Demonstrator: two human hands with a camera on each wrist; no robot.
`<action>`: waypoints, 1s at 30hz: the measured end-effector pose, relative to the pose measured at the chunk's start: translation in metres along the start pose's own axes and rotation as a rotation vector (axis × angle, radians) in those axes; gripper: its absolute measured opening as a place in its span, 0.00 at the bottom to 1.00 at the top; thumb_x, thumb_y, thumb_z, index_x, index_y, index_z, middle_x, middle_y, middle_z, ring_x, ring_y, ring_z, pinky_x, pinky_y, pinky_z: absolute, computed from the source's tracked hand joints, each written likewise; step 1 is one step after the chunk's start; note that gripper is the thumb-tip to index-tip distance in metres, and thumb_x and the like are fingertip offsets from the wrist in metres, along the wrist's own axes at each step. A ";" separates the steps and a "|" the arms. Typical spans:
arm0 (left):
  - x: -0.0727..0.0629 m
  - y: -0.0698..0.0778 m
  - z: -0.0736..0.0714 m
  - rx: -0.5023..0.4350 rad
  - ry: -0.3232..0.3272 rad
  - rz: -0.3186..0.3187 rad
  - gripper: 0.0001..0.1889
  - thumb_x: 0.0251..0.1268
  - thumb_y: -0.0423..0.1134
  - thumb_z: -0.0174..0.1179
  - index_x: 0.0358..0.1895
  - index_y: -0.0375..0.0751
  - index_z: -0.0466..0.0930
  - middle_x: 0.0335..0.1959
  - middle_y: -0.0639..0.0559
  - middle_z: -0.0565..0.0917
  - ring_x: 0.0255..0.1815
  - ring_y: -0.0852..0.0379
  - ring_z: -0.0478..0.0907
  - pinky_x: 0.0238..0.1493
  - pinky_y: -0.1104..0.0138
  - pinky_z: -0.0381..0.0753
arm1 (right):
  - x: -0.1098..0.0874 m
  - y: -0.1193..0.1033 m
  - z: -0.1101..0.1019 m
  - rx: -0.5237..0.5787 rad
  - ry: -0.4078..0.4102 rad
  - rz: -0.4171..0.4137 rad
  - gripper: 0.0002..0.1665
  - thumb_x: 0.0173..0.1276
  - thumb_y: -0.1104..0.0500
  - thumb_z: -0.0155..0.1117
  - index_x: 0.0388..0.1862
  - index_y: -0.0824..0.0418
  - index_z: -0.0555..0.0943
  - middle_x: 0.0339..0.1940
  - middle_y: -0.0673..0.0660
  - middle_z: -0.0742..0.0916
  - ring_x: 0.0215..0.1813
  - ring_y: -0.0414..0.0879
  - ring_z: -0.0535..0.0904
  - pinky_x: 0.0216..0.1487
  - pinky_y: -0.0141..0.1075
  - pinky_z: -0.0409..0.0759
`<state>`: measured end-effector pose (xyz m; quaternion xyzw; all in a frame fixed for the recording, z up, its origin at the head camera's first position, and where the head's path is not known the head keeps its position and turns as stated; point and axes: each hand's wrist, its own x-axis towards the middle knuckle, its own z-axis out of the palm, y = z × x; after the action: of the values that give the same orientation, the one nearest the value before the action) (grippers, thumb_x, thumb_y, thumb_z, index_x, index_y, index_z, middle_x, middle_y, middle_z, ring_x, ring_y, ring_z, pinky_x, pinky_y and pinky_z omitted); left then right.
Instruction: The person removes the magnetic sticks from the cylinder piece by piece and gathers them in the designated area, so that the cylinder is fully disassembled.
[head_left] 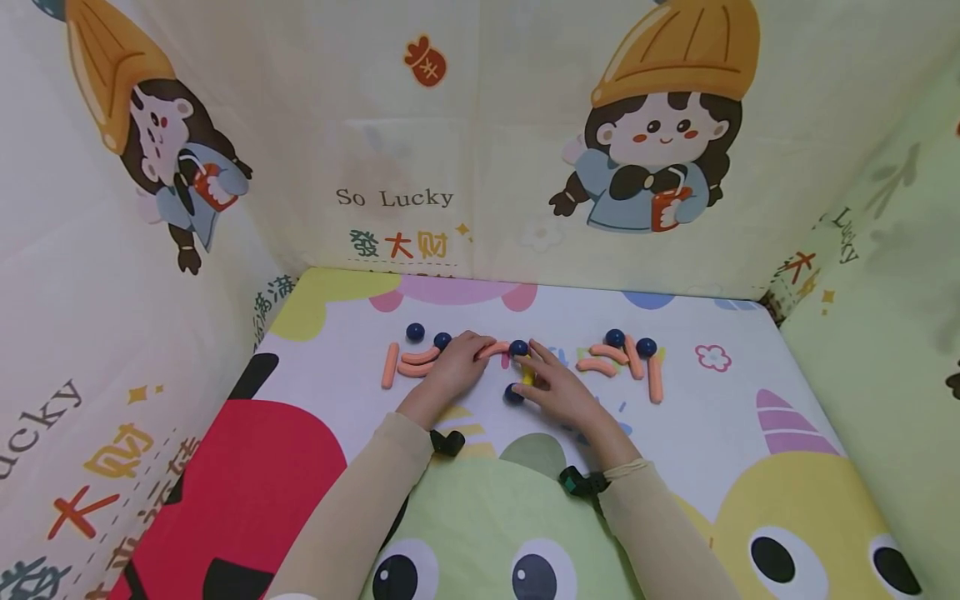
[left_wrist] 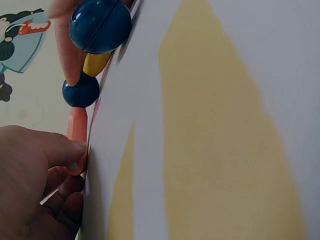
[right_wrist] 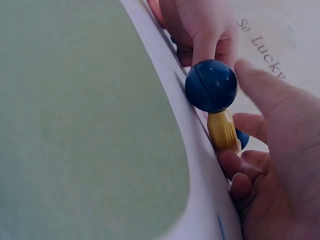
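In the head view my left hand [head_left: 457, 367] pinches a short orange, slightly curved rod [head_left: 492, 350] between thumb and fingers. The rod's far end meets a dark blue ball [left_wrist: 81, 91], as the left wrist view shows. From that ball a yellow rod [right_wrist: 221, 131] runs to a second, nearer blue ball [right_wrist: 211, 86]. My right hand [head_left: 561, 392] holds this yellow piece, its fingers curled about the rod and a fingertip on the far ball. The thumb lies close beside the nearer ball; whether it touches cannot be made out. The pieces lie low over the tabletop.
Left of my hands lie a straight orange rod [head_left: 390, 365], curved orange rods [head_left: 417, 369] and blue balls [head_left: 415, 332]. To the right are more orange rods [head_left: 656, 379] and blue balls [head_left: 615, 337]. A printed cloth [head_left: 480, 133] walls the patterned table [head_left: 675, 425] at the back and sides.
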<state>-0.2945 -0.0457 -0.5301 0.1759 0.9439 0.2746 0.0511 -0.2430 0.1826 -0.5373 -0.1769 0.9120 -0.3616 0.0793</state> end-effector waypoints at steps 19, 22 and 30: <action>-0.002 -0.003 0.003 -0.066 -0.002 -0.031 0.20 0.74 0.44 0.56 0.67 0.56 0.75 0.57 0.54 0.78 0.59 0.55 0.76 0.64 0.57 0.75 | 0.007 -0.005 0.000 0.016 0.019 0.078 0.25 0.78 0.38 0.43 0.71 0.33 0.69 0.81 0.48 0.58 0.80 0.57 0.55 0.75 0.61 0.57; -0.002 -0.003 0.003 -0.071 0.002 -0.041 0.19 0.73 0.43 0.56 0.65 0.56 0.76 0.57 0.54 0.79 0.59 0.55 0.76 0.64 0.57 0.75 | 0.007 -0.004 0.000 0.015 0.029 0.082 0.25 0.78 0.39 0.45 0.70 0.36 0.72 0.81 0.48 0.59 0.80 0.57 0.56 0.75 0.61 0.58; -0.005 0.000 -0.001 -0.112 0.017 -0.062 0.20 0.73 0.45 0.57 0.66 0.57 0.76 0.58 0.54 0.79 0.57 0.55 0.76 0.61 0.57 0.77 | 0.007 -0.003 -0.001 0.019 0.035 0.070 0.25 0.78 0.40 0.48 0.67 0.44 0.76 0.82 0.49 0.58 0.80 0.58 0.56 0.75 0.60 0.59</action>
<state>-0.2903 -0.0475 -0.5293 0.1413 0.9324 0.3269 0.0615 -0.2485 0.1787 -0.5349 -0.1377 0.9153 -0.3704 0.0779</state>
